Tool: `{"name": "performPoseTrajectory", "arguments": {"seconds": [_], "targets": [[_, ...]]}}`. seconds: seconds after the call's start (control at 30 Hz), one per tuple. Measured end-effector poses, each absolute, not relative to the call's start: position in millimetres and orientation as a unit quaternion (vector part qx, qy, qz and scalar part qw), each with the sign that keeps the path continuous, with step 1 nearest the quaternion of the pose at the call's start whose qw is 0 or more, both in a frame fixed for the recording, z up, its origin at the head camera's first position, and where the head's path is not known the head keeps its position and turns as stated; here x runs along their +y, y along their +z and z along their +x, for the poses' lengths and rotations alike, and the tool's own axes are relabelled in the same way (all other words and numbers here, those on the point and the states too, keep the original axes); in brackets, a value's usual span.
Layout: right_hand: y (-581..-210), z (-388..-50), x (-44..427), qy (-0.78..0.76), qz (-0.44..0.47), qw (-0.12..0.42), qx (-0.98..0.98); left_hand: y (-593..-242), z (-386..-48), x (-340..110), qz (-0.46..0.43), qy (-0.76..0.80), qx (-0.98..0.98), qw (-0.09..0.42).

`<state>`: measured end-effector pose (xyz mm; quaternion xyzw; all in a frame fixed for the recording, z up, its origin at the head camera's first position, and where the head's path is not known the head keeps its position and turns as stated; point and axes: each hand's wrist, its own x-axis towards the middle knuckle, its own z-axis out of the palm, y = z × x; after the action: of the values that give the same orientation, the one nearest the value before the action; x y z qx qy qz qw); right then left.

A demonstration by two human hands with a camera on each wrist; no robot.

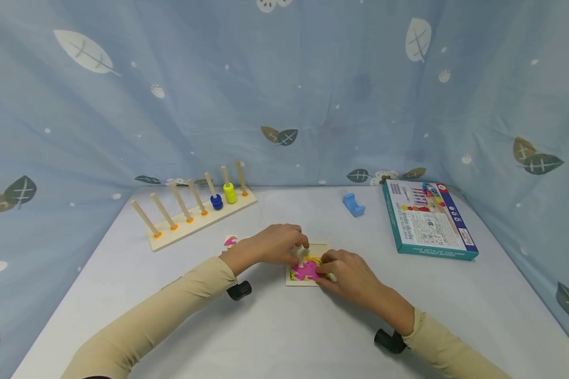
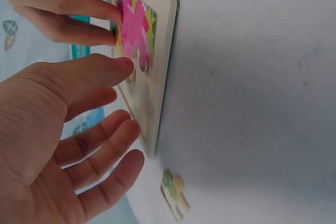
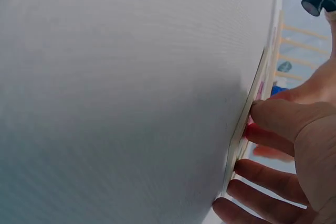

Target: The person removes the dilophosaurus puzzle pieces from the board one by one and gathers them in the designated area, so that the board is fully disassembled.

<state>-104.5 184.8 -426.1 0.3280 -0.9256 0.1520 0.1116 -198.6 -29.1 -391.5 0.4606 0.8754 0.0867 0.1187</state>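
Seemingly to steady the puzzle board (image 1: 319, 247), the right hand (image 1: 353, 276) touches it, grip loosely spread, while the left hand (image 1: 280, 245) reaches over, grip wide.

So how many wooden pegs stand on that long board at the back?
7 wooden pegs in a row on the long board: four at the left, then the blue-beaded peg, the yellow-beaded peg and the right-end peg. None seems hidden.
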Motion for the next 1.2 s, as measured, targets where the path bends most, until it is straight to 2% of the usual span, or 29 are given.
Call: {"name": "performPoseTrajectory", "arguments": {"seconds": [0.37,0.67,1.0,1.2], "targets": [[-424,-103,182,0.132,0.345,0.135,-0.92,-394,-196,-18,0.465,0.088,0.873,0.119],[-425,-102,184,0.145,0.34,0.127,-0.92,-394,-189,-9,0.474,0.073,0.872,0.095],[-427,-103,184,0.148,0.338,0.123,-0.921,-396,-186,-5,0.451,0.106,0.875,0.139],[-427,-103,184,0.148,0.332,0.117,-0.924,-398,-186,-4,0.453,0.104,0.875,0.138]]}}
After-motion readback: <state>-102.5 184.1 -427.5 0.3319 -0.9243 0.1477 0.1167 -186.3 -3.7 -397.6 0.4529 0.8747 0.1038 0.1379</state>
